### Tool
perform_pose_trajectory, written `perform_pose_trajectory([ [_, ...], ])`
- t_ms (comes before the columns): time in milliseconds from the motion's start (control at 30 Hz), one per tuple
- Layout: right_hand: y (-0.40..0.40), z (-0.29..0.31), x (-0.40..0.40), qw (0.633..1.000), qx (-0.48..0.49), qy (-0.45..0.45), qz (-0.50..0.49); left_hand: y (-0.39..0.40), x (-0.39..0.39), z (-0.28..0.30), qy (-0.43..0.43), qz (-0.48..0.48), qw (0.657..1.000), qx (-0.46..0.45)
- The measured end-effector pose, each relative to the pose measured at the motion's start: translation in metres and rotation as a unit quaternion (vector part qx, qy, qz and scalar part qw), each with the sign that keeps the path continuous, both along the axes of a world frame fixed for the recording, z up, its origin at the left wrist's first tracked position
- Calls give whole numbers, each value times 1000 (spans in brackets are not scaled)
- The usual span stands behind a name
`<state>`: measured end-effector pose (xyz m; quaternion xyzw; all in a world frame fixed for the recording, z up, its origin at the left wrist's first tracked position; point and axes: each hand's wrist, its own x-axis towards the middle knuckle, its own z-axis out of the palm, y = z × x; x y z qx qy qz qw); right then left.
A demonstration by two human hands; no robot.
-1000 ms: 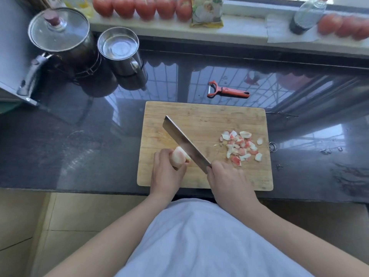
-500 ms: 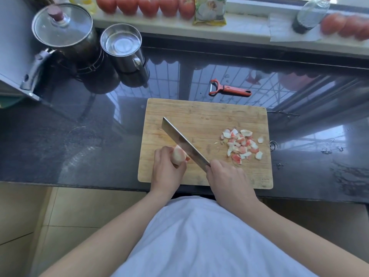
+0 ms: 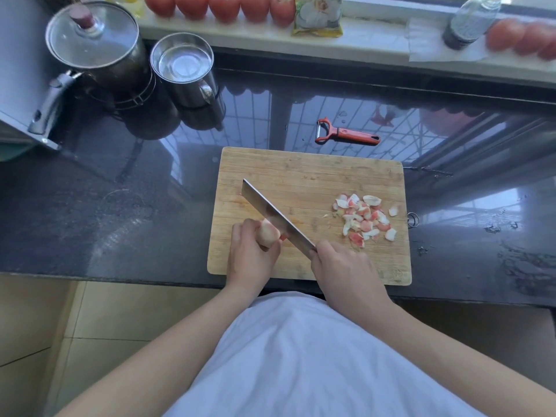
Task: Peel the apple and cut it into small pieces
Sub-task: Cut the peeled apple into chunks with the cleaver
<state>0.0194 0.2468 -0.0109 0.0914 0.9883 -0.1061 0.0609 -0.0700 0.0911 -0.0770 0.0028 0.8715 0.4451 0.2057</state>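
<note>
Dark glossy counter (image 3: 126,212) is stretching out beyond and to both sides of the hands, w/ a windowsill (image 3: 376,40) at the far edge carrying a row of tomatoes (image 3: 222,6), a packet (image 3: 318,16) & a dark bottle (image 3: 469,22). Wooden cutting board (image 3: 304,170) is lying right under both hands. Far off to the left hand's upper left, a lidded pot (image 3: 93,46) is sitting just beside an open steel mug (image 3: 182,67). Cleaver (image 3: 273,216) is running diagonally from the right hand up & away to the left, blade resting against the apple. Right hand (image 3: 344,270) is curling tight round the cleaver's handle, handle itself hidden in the fist. Left hand (image 3: 251,255) is gripping the apple (image 3: 268,233) from its near side; apple is pale, mostly peeled, sitting on the board's near-left part, touching the blade. Red peeler (image 3: 346,135) is lying on the counter beyond the board, well apart from either hand. Pile of small red & white apple bits (image 3: 365,219) is lying on the board just beyond & right of the right hand
</note>
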Motion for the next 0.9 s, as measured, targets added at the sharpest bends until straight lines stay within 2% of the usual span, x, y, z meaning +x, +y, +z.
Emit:
perform_pose_trajectory([
  [267,-4,1,-11,1000,10,-11,0,3,-1,4,6,-21,1000,-17],
  [567,-4,1,-18,999,-45,-4,-22,1,1,3,-7,-22,1000,-18],
  [900,-1,2,-19,999,-46,17,-3,1,-1,2,-14,-24,999,-29],
])
